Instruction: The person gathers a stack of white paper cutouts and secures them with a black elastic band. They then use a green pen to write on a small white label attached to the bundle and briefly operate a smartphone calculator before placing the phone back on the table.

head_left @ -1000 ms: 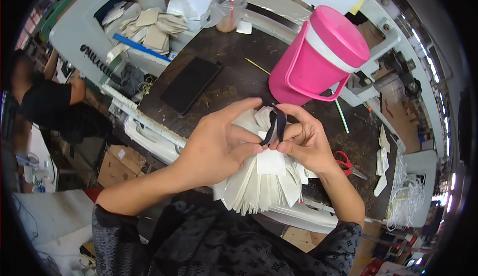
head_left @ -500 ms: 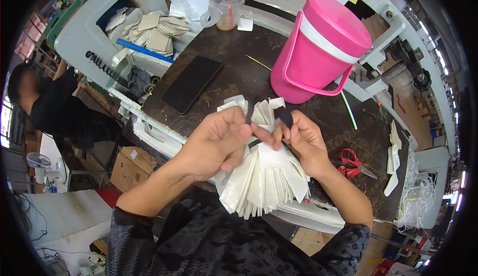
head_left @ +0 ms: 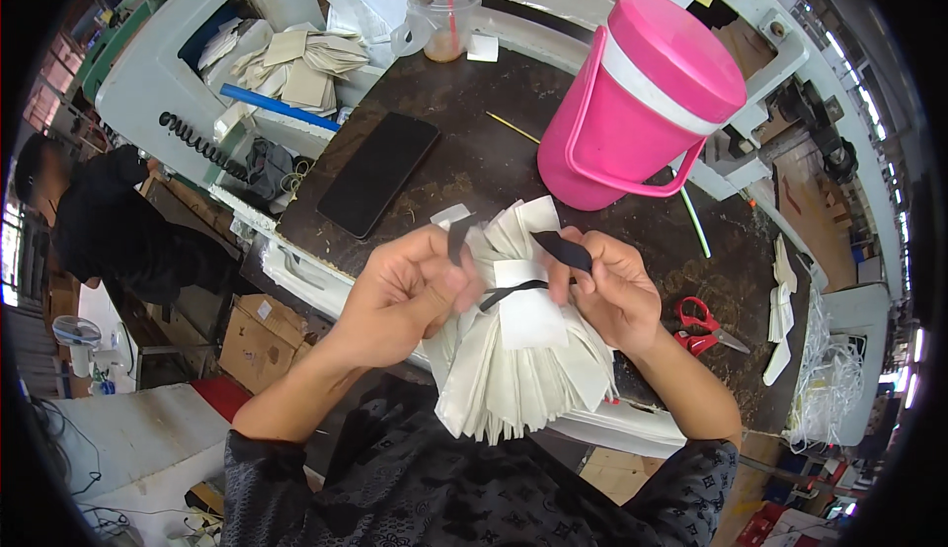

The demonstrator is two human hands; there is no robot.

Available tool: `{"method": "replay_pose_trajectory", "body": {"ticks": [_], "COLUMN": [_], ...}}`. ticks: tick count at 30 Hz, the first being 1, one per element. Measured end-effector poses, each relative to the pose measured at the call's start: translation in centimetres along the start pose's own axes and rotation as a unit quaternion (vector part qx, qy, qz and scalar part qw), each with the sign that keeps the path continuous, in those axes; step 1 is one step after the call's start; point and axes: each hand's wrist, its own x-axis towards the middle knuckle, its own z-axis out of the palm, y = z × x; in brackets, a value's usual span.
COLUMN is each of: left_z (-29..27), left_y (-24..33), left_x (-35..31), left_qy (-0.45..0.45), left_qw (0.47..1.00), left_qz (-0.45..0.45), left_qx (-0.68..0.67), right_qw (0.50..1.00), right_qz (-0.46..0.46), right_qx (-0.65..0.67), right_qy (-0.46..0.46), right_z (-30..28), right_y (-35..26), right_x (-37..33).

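A thick bundle of white fabric pieces (head_left: 513,369) fans out at the near edge of the dark table. Round its narrow middle runs a black strip (head_left: 513,291), passing over a small white piece on top. My left hand (head_left: 410,295) is closed on one end of the strip, at the bundle's left side; its fingertips are a little blurred. The strip's other end is pinched between thumb and fingers of my right hand (head_left: 617,285), with a dark tail curling above the fingers. Both hands are close to the bundle.
A pink lidded jug (head_left: 617,103) stands behind my right hand. Red-handled scissors (head_left: 706,328) lie at the right, a black phone (head_left: 378,174) at the left. Farther back are a plastic cup (head_left: 442,19) and stacked fabric pieces (head_left: 296,63). Another person (head_left: 109,206) stands at far left.
My hands have moved apart from each other, each with an end of the black strip. The strip across the bundle's middle now shows more plainly.
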Motion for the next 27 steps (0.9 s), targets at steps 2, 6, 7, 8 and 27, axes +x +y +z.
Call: {"method": "replay_pose_trajectory", "body": {"ticks": [2, 6, 7, 8, 27], "left_z": [-0.1, 0.5, 0.7, 0.9, 0.9], "left_y": [-0.4, -0.7, -0.6, -0.3, 2.5], "left_x": [0.2, -0.1, -0.2, 0.0, 1.6], "left_qy": [-0.007, -0.004, -0.008, -0.02, -0.113], "left_qw": [1.0, 0.998, 0.997, 0.995, 0.914], "left_qz": [0.026, 0.068, 0.076, 0.095, 0.154], "left_qx": [-0.007, 0.0, 0.019, 0.034, 0.359], "right_qw": [1.0, 0.999, 0.999, 0.996, 0.997], "right_qz": [-0.014, 0.023, 0.034, 0.036, -0.019], "right_qx": [0.024, 0.04, 0.007, -0.026, 0.017], "right_qy": [0.007, 0.024, 0.04, 0.073, 0.078], "right_z": [0.4, 0.7, 0.9, 1.2, -0.2], "right_y": [0.2, 0.2, 0.0, -0.2, -2.5], "right_x": [0.4, 0.7, 0.8, 0.9, 2.0]}}
